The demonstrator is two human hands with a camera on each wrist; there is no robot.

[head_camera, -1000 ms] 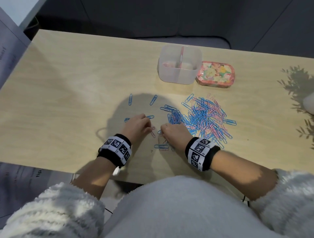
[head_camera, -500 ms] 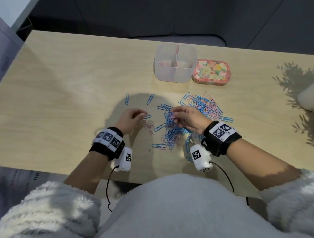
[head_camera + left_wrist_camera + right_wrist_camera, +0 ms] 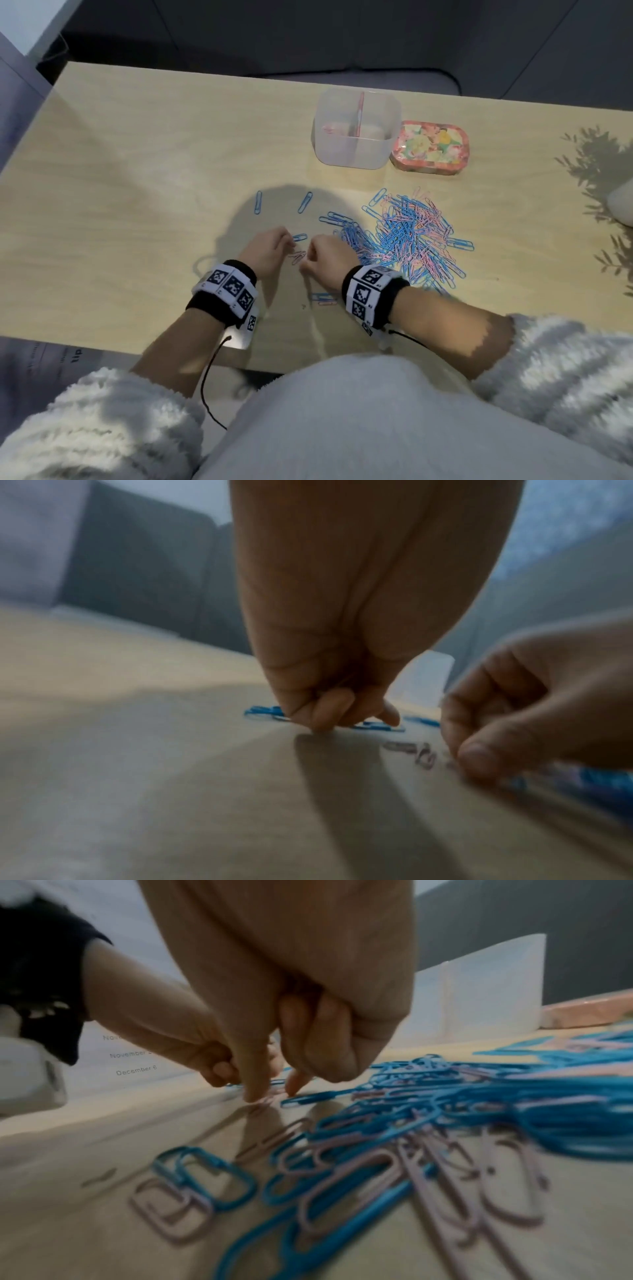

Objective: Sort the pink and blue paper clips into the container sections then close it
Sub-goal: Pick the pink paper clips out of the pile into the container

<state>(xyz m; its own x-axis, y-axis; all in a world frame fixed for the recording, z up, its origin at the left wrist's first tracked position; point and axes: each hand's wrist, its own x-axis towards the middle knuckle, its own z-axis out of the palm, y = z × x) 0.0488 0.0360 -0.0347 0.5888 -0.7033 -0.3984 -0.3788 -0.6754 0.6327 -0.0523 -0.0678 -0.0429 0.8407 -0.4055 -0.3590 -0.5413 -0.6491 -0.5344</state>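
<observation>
Paper clips (image 3: 409,236) in pink and blue were heaped in a loose pile on the wooden table (image 3: 137,178), to the right of the two hands, with the pile's near edge spread out beside the right wrist. Both hands were lowered close together onto the tabletop. The left hand (image 3: 265,251) was seen with its fingers curled downward and their tips on the table; in the left wrist view a fingertip (image 3: 390,718) was laid against a blue clip (image 3: 378,726), but whether anything was pinched could not be told. The right hand (image 3: 325,260) was likewise bunched, with its thumb and forefinger brought down to the surface next to a few pink clips (image 3: 297,256) lying between the hands; whether one of them was actually gripped could not be told through the blur. Two single blue clips (image 3: 258,202) were left apart on the table beyond the left hand, and a small blue and pink pair (image 3: 322,298) lay near the right wrist. The translucent container (image 3: 356,128), divided by a central wall, was stood open at the far side of the table, well apart from the hands, and something pink was visible in its left section. Its flowered lid (image 3: 430,147) was laid flat just to the right of it, touching or nearly touching its wall.
</observation>
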